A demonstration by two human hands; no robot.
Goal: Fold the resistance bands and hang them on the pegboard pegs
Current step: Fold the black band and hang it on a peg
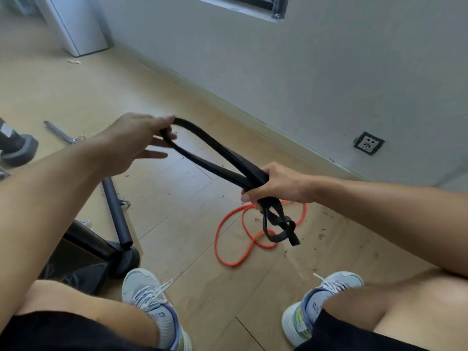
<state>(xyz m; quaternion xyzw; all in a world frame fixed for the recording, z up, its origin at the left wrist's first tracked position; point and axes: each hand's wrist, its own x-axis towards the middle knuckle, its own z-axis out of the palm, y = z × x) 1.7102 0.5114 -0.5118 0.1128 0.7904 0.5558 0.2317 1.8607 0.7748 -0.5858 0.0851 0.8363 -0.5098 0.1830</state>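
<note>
A black resistance band (217,155) stretches between my two hands above the wooden floor. My left hand (136,140) has one looped end hooked over its thumb and a finger, the other fingers held straight. My right hand (273,187) grips the gathered strands in a fist, and the band's loose end dangles in twisted loops (281,226) below it. An orange resistance band (243,236) lies coiled on the floor under my right hand. No pegboard is visible.
A grey wall (304,72) with a floor-level socket (368,143) runs along the back. Black equipment with a foam-covered bar (115,211) stands at the left, a metal bar (62,131) lies behind it. My shoes (149,300) and knees fill the bottom.
</note>
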